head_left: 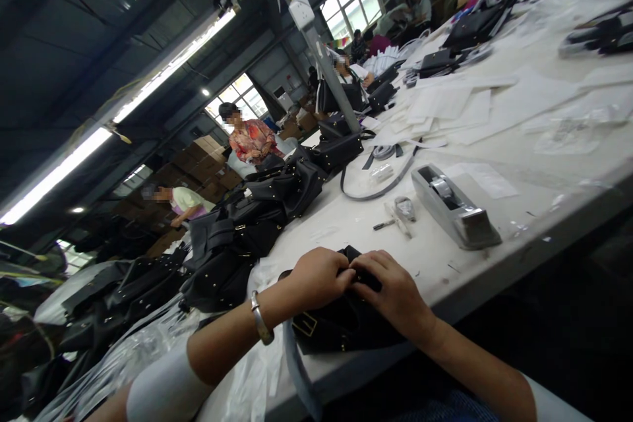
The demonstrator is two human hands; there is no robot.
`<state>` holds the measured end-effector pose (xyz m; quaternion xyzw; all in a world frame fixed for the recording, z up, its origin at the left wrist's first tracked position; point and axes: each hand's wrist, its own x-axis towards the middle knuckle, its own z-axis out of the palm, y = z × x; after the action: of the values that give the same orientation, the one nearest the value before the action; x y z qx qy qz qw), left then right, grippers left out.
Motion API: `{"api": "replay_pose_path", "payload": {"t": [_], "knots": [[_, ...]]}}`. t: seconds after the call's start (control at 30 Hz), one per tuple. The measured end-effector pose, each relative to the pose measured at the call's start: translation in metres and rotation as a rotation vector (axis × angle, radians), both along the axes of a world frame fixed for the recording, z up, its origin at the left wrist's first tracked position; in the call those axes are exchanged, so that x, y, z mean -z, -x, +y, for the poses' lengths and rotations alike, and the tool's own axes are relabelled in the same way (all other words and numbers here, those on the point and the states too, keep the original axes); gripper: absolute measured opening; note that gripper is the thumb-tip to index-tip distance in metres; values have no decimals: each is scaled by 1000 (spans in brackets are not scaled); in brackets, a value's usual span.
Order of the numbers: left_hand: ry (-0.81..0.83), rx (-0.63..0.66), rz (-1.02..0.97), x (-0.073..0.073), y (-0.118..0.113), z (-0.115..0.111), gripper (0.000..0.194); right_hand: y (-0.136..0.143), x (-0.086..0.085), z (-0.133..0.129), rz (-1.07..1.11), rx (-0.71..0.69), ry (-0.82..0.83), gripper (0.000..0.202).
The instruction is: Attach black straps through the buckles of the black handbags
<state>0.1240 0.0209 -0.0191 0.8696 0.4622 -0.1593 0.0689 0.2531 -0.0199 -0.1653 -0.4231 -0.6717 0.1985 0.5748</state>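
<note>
A black handbag (341, 326) with a gold buckle lies at the table's front edge, right below my hands. My left hand (321, 277) is closed on the bag's upper part, thumb and fingers pinched together. Beside it, almost touching, my right hand (393, 283) grips the same black material with bent fingers. What lies exactly between the fingertips is too small to make out. A grey strap (299, 369) hangs over the table edge at the bag's left side.
A grey tape dispenser (455, 211) stands right of the bag on the white table (346, 231). Behind it lie a coiled strap (383, 151) and white paper sheets (445, 109). Many black bags (247, 224) are heaped at left, near a metal post (331, 79). Several people sit or stand beyond.
</note>
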Motion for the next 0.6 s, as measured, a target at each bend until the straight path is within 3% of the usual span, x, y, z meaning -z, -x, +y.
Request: {"api": "replay_pose_path", "payload": {"t": [0.1, 0.27, 0.5, 0.6], "knots": [[-25, -14, 4, 3, 3, 0, 30, -3, 0, 1, 7, -8, 56, 21], [8, -111, -224, 8, 12, -4, 19, -7, -2, -2, 41, 22, 192, 26], [64, -29, -358, 18, 22, -9, 42, -9, -14, -5, 88, 39, 297, 11], [41, -20, -342, 21, 28, -11, 44, -14, -16, -5, 173, -52, 435, 13]]}}
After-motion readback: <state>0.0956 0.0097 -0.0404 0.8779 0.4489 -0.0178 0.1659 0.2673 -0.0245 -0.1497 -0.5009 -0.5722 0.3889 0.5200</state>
